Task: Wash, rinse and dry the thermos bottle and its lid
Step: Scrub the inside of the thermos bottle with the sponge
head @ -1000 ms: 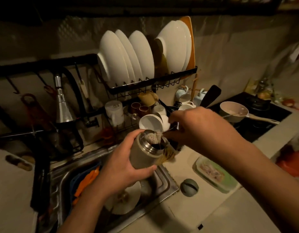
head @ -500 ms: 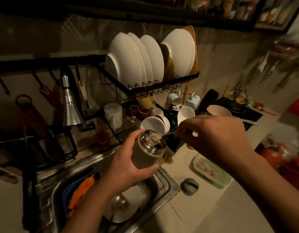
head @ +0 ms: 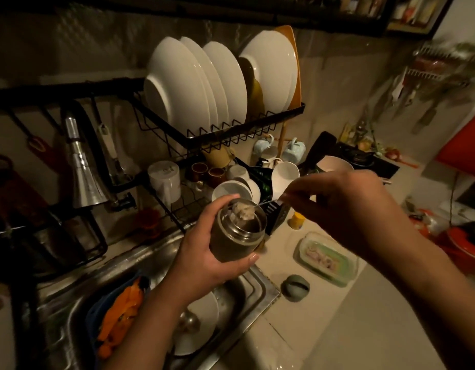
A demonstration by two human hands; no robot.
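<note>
Stainless-steel thermos bottle (head: 237, 233), olive-sided, sits tilted above the sink (head: 260, 295), left hand (head: 204, 260) fingers wrapped round it. Right hand (head: 345, 209) fingers pinch the wire-handled brush (head: 244, 210); keep strokes reaching the base.

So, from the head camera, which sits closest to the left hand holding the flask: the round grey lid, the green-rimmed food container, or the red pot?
1. Round grey lid, on the counter by the sink corner, nearest the left hand.
2. Green-rimmed food container, farther right.
3. Red pot, at the far right edge.
</note>
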